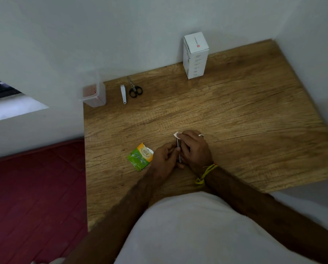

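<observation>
Red matting (35,187) is lying off to the left, and the wood-grain bench (254,121) is carrying everything else. Along its back edge, from the left, a clear plastic tub (93,94), a nail clipper (123,93) and a small pair of scissors (135,89) are lying well apart from the work.

Nearer the person, a green sachet (140,157), torn open at one end, is lying flat just beside the left hand (164,158). That hand is curling its fingers and thumb round the near part of a thin metal tool (179,153). The tool is sitting between the two hands with its far end pointing away from the person. Whether it is tweezers or a file, and whether it is touching the bench, I cannot tell.

At that far end the right hand (194,149) is pinching a small white pad (176,134) against the metal, its fingers bending over it.

The step looks like wiping the tool clean. To do it well, the left hand should be gripping firmly and low, so the tool is not twisting. The right should be wrapping the pad round both faces and drawing it one way along the length, turning to a fresh patch for each pass.

Far back on the right, a white box (195,56) is standing upright by the wall.
</observation>
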`<state>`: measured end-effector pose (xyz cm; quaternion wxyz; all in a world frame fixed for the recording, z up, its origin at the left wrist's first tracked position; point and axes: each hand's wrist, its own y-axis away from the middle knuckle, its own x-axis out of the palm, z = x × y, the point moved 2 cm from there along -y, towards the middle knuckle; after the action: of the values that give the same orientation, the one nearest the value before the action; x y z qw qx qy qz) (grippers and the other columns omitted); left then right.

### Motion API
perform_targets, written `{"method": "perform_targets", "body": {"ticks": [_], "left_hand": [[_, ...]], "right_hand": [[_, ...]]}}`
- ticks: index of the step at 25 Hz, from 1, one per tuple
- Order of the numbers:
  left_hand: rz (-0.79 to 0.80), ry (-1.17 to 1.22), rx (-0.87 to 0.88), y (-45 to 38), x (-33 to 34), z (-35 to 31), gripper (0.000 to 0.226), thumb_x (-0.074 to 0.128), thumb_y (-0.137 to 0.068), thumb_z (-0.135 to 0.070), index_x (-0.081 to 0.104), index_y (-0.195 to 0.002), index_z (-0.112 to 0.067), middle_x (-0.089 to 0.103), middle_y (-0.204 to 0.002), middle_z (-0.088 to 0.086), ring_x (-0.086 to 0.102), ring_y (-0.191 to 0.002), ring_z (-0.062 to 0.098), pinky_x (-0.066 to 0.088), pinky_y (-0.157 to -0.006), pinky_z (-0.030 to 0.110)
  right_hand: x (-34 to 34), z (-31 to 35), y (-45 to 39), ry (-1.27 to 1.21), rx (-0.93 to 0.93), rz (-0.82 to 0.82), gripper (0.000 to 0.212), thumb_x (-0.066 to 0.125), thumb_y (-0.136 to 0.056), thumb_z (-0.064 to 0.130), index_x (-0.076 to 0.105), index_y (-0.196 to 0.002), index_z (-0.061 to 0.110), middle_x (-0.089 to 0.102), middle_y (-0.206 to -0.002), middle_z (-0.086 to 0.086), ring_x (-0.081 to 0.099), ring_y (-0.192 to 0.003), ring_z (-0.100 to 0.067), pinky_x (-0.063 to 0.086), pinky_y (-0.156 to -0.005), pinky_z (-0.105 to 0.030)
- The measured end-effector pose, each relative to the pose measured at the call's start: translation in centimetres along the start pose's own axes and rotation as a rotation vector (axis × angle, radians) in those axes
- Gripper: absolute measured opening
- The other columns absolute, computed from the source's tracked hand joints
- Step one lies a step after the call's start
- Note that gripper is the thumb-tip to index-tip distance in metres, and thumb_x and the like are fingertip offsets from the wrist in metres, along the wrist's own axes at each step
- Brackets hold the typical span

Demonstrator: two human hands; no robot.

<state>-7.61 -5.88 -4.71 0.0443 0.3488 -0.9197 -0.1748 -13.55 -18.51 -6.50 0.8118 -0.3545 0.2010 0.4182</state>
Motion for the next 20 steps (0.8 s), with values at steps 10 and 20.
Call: {"method": "perform_targets", "body": {"ticks": [10,20], "left_hand": [[0.015,0.090,-0.009,-0.1,0.0,-0.1,0.024,0.047,-0.103,-0.007,0.062,-0.122,-0.004,0.073,-0.099,0.021,0.073,-0.079,0.025,0.061,-0.065,0.027],[0.008,0.095,-0.004,0.0,-0.1,0.2,0.022,0.046,-0.104,-0.007,0.062,-0.117,-0.002,0.072,-0.104,0.018,0.073,-0.082,0.024,0.060,-0.066,0.026]], "right_hand": [[-0.7,0.5,0.3,-0.019,0.036,-0.089,0.029,0.054,-0.093,0.006,0.070,-0.116,0.001,0.069,-0.109,-0.010,0.064,-0.102,-0.021,0.051,-0.092,-0.037],[-0.1,0.4,1.1,0.027,-0.060,0.018,0.028,0.053,-0.093,0.014,0.072,-0.109,0.001,0.069,-0.109,-0.010,0.064,-0.102,-0.024,0.049,-0.094,-0.038]]}}
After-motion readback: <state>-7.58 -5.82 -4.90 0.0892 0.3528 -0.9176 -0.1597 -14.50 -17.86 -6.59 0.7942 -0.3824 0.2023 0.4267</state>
